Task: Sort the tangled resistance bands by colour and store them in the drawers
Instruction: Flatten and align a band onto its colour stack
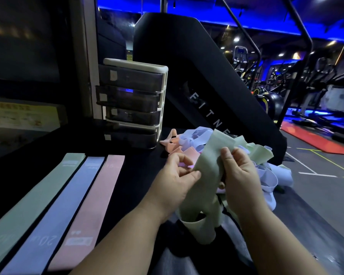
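A pale green band [211, 161] is held up between my two hands, its lower loop hanging down towards me. My left hand [175, 179] pinches its left edge and my right hand [240, 175] grips its right side. Behind it lies a tangled pile of bands [266, 175] in lilac, green and pink. Three flat bands lie side by side at the left: green [28, 207], lilac [60, 211] and pink [93, 205]. A small drawer unit [133, 102] with dark translucent drawers stands at the back, all drawers pushed in.
The black surface [135, 175] I work on ends at the right, where the grey gym floor [316, 195] drops away. A large black padded machine part [207, 80] rises behind the pile. Gym machines stand at the far right.
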A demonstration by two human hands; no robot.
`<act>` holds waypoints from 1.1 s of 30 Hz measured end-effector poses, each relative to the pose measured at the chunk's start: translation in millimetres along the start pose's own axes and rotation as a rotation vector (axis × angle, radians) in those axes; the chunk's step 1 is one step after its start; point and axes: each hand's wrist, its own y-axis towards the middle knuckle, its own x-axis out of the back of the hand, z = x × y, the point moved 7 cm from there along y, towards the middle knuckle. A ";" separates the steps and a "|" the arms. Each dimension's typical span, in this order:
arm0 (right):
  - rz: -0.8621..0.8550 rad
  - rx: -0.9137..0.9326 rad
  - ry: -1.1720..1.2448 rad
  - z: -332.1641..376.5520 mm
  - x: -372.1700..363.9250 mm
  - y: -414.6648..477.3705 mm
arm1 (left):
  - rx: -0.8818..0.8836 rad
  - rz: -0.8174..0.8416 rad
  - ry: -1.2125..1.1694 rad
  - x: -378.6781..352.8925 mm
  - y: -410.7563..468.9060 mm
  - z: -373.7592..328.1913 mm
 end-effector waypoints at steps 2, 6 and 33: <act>0.086 -0.049 0.035 -3.1 -5.0 -0.1 | -0.020 -0.056 0.023 5.0 2.0 0.4; 0.208 -0.082 -0.013 -6.6 -14.7 -4.0 | -0.037 -0.107 0.015 10.5 2.6 -1.2; -0.299 -0.049 0.137 1.0 46.7 15.7 | 0.170 0.192 -0.105 -14.1 -11.5 -5.6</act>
